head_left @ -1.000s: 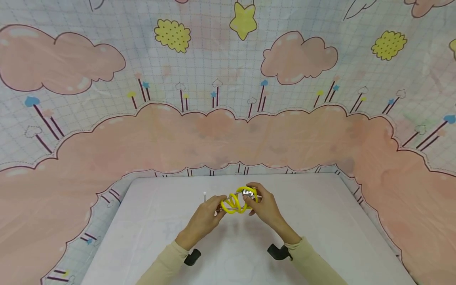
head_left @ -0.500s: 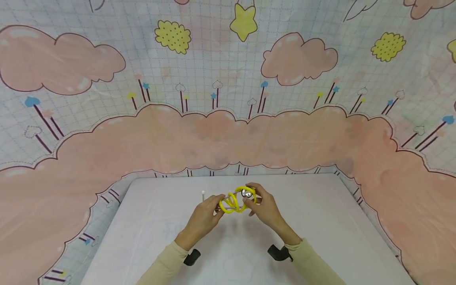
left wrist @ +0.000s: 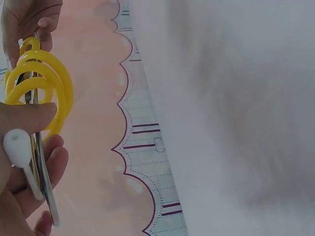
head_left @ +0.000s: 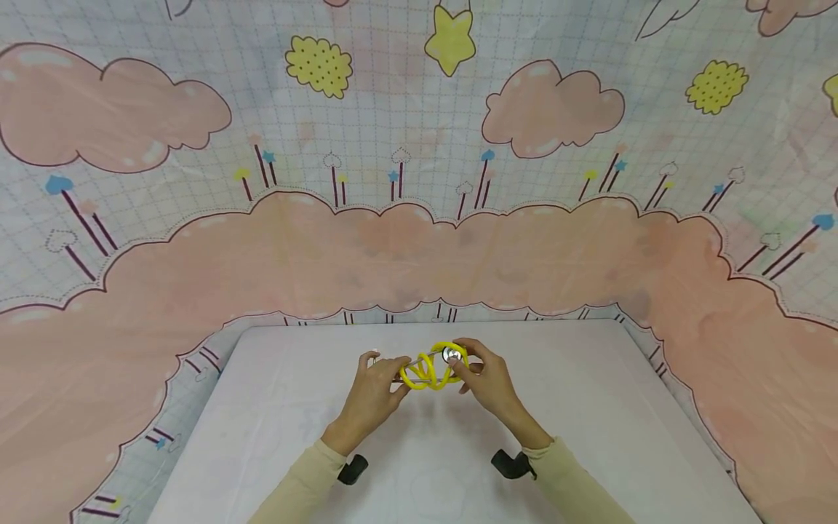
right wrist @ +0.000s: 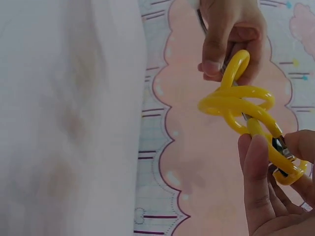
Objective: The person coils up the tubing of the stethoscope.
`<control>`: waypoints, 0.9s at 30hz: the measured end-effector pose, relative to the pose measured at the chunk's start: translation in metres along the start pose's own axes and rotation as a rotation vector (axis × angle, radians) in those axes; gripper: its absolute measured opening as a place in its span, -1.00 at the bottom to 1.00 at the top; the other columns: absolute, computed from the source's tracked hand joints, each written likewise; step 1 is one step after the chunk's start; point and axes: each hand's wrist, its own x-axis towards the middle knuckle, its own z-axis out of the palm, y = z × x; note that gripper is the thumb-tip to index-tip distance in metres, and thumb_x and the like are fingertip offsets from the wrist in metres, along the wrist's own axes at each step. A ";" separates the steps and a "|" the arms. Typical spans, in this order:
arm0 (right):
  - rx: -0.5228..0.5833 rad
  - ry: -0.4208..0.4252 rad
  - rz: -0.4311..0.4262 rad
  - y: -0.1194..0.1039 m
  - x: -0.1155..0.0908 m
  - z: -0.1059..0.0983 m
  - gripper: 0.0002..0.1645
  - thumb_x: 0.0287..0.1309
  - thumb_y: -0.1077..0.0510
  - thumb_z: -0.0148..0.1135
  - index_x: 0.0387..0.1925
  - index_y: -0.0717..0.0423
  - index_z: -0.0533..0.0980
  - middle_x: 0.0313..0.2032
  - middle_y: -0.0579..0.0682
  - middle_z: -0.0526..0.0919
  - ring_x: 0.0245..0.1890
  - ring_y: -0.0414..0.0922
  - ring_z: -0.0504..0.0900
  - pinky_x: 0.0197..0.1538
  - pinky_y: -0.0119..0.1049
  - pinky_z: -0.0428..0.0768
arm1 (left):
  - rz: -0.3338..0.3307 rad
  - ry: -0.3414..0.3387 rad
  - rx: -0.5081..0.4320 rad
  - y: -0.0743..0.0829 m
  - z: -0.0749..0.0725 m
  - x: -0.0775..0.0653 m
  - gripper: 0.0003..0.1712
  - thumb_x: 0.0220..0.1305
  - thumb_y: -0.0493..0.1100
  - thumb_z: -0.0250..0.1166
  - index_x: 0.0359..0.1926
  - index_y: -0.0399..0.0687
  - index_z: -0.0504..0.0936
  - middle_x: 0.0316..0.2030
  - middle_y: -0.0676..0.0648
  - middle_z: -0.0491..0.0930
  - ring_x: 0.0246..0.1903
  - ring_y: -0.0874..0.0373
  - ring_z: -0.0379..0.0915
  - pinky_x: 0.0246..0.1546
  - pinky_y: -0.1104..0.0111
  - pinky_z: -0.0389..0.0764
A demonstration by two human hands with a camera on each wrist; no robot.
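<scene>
A stethoscope with yellow tubing [head_left: 422,368] is held up between both hands over the white table, its tube looped around the metal ear tubes. My left hand [head_left: 368,397] pinches the ear-tube end between thumb and fingers. In the left wrist view a white ear tip [left wrist: 17,147] and a bare metal ear tube [left wrist: 47,182] stick out past that hand. My right hand [head_left: 489,382] grips the other end, thumb at the round silver chest piece [head_left: 452,354]. In the right wrist view the yellow loops [right wrist: 241,104] lie between the two hands, and fingers partly cover the chest piece.
The white table [head_left: 262,466] lies below the hands. Behind it and at its sides hangs a patterned cloth [head_left: 425,255] with clouds and stars. Black wrist pieces [head_left: 353,469] stick out by the sleeves.
The stethoscope has shifted slightly left. A finger of my left hand has lifted to the white ear tip, which stood uncovered before. My right hand keeps its hold at the chest piece.
</scene>
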 end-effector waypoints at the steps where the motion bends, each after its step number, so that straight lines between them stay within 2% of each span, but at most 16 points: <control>1: 0.001 0.000 0.000 0.001 0.001 0.000 -0.54 0.28 0.25 0.25 0.20 0.20 0.47 0.01 0.28 0.59 -0.42 0.01 0.73 -0.51 -0.38 0.62 | -0.010 -0.008 -0.015 -0.001 0.001 0.000 -0.47 -0.03 -0.19 0.57 0.01 -0.12 0.64 -0.20 -0.02 0.75 -0.33 0.25 0.70 0.17 0.05 0.33; 3: 0.008 0.006 -0.002 0.015 0.006 0.002 -0.54 0.26 0.21 0.28 0.19 0.16 0.49 -0.01 0.25 0.61 -0.48 -0.11 0.71 -0.51 -0.35 0.63 | -0.038 -0.029 -0.061 -0.005 0.004 0.000 -0.48 -0.03 -0.20 0.57 0.01 -0.12 0.64 -0.19 -0.03 0.75 -0.33 0.22 0.70 0.20 0.00 0.28; 6: 0.012 0.016 0.000 0.037 0.015 0.005 -0.56 0.25 0.19 0.30 0.15 0.08 0.51 -0.03 0.22 0.61 -0.55 -0.26 0.66 -0.49 -0.21 0.66 | -0.078 -0.061 -0.117 -0.010 0.010 0.000 -0.49 -0.03 -0.20 0.57 0.00 -0.13 0.64 -0.18 -0.04 0.76 -0.34 0.21 0.71 0.22 -0.03 0.27; 8: 0.012 0.022 -0.001 0.053 0.020 0.007 -0.57 0.24 0.17 0.32 0.14 0.04 0.52 -0.04 0.21 0.61 -0.55 -0.21 0.66 -0.47 -0.11 0.67 | -0.103 -0.078 -0.142 -0.013 0.013 -0.001 -0.51 -0.02 -0.20 0.56 -0.01 -0.11 0.65 -0.19 -0.03 0.76 -0.35 0.22 0.71 0.22 -0.04 0.26; 10: 0.006 0.019 0.005 0.057 0.022 0.009 -0.58 0.24 0.18 0.31 0.14 0.05 0.52 -0.04 0.23 0.61 -0.54 -0.16 0.67 -0.43 0.01 0.66 | -0.120 -0.089 -0.157 -0.016 0.016 -0.001 -0.52 -0.03 -0.20 0.56 -0.03 -0.10 0.65 -0.20 -0.04 0.77 -0.36 0.23 0.71 0.21 -0.04 0.27; 13: 0.001 0.013 0.026 0.063 0.025 0.010 -0.57 0.25 0.16 0.30 0.15 0.06 0.51 -0.02 0.24 0.60 -0.49 0.04 0.70 -0.38 0.08 0.66 | -0.141 -0.117 -0.180 -0.019 0.020 -0.002 -0.55 0.00 -0.17 0.55 -0.04 -0.08 0.66 -0.22 -0.04 0.77 -0.36 0.24 0.69 0.22 -0.06 0.27; 17: -0.008 0.010 0.067 0.070 0.029 0.014 -0.56 0.27 0.14 0.29 0.17 0.07 0.50 -0.01 0.23 0.60 -0.37 0.24 0.70 -0.37 0.01 0.68 | -0.168 -0.161 -0.209 -0.025 0.024 -0.002 -0.56 0.04 -0.15 0.53 -0.03 -0.12 0.66 -0.24 -0.05 0.77 -0.36 0.24 0.68 0.21 -0.07 0.27; 22: 0.005 0.014 0.123 0.082 0.036 0.018 -0.55 0.27 0.14 0.29 0.18 0.06 0.51 -0.02 0.22 0.62 -0.33 0.17 0.72 -0.43 -0.26 0.67 | -0.255 -0.205 -0.283 -0.030 0.032 -0.002 -0.55 0.03 -0.22 0.52 -0.01 -0.18 0.65 -0.30 -0.06 0.77 -0.38 0.24 0.62 0.25 -0.07 0.24; 27: 0.017 0.004 0.143 0.094 0.042 0.021 -0.55 0.29 0.12 0.27 0.19 0.08 0.50 -0.01 0.22 0.61 -0.34 0.08 0.73 -0.41 -0.31 0.67 | -0.329 -0.204 -0.321 -0.036 0.040 -0.002 -0.52 0.03 -0.24 0.50 0.02 -0.20 0.65 -0.29 -0.09 0.76 -0.35 0.21 0.63 0.29 -0.10 0.18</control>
